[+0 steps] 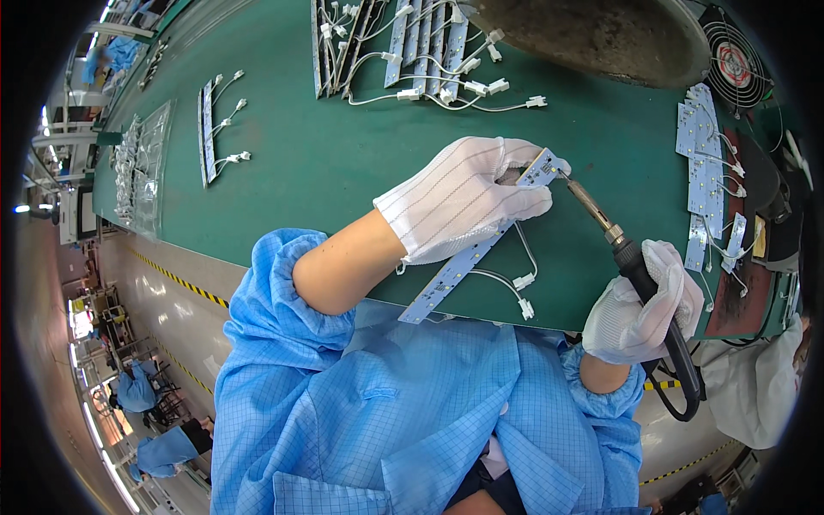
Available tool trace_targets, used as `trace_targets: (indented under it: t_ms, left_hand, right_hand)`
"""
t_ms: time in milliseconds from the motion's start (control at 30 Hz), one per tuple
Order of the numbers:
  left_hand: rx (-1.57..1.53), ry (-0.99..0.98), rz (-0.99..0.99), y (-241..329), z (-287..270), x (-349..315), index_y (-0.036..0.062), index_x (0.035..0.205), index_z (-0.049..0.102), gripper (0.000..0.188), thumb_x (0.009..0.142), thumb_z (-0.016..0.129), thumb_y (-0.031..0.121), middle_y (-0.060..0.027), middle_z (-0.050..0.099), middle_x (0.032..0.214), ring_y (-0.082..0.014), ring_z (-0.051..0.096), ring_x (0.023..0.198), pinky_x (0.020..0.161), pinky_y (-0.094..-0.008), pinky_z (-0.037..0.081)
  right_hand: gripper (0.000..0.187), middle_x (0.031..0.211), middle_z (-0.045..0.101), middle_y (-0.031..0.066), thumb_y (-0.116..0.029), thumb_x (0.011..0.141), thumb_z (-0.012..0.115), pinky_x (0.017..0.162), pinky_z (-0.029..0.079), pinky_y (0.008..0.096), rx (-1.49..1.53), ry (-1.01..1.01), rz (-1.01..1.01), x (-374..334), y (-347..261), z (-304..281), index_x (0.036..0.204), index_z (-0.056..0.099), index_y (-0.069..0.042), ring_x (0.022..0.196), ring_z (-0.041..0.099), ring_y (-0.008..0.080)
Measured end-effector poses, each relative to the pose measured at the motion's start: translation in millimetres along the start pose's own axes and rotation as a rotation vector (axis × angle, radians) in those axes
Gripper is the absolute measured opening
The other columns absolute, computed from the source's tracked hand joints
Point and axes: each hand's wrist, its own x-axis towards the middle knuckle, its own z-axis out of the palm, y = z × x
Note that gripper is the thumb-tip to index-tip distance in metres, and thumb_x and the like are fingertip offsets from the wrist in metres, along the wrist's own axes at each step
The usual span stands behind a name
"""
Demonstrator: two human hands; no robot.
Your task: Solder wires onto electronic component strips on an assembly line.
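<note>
My gloved left hand [468, 197] is closed around a long, narrow LED circuit board strip [446, 286] near its far end. Two short white wires with white plugs [524, 292] hang from the strip toward the right. In my gloved right hand [644, 309] is a soldering iron [631, 257], gripped by its black handle. Its metal tip points up and left and meets or nearly meets the strip's far end, just past my left fingertips; whether it touches, I cannot tell.
More LED strips with wired plugs [421, 51] lie at the back, others [207, 137] at the left and at the right [705, 172]. A clear plastic bag [146, 167] sits far left. A large dark round lamp or hood [592, 39] and a fan [734, 64] stand at back right.
</note>
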Motion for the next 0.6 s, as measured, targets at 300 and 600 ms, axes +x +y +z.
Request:
trace_targets:
  t_ms: [300,600]
  left_hand:
    - [-0.018,0.014,-0.005,-2.8,2.3,0.5,0.0086,0.115,0.061,0.036,0.082,0.066,0.020,0.0027,0.050,0.072,-0.0075,0.043,0.064,0.059,-0.0229,0.039]
    - [0.108,0.024,0.069,-2.3,1.3,-0.5,0.0116,0.116,0.061,0.036,0.082,0.066,0.021,0.0016,0.047,0.068,-0.0089,0.040,0.060,0.055,-0.0246,0.037]
  right_hand:
    - [0.026,0.093,0.053,0.0189,0.002,0.084,0.049,0.068,0.056,0.0353,-0.013,0.015,-0.010,1.4,1.4,-0.4,0.109,0.047,0.009,0.077,0.061,0.0257]
    - [0.025,0.092,0.054,0.0190,-0.001,0.087,0.050,0.064,0.056,0.0307,-0.255,0.019,-0.089,-2.5,1.8,0.4,0.108,0.047,0.011,0.075,0.062,0.0252]
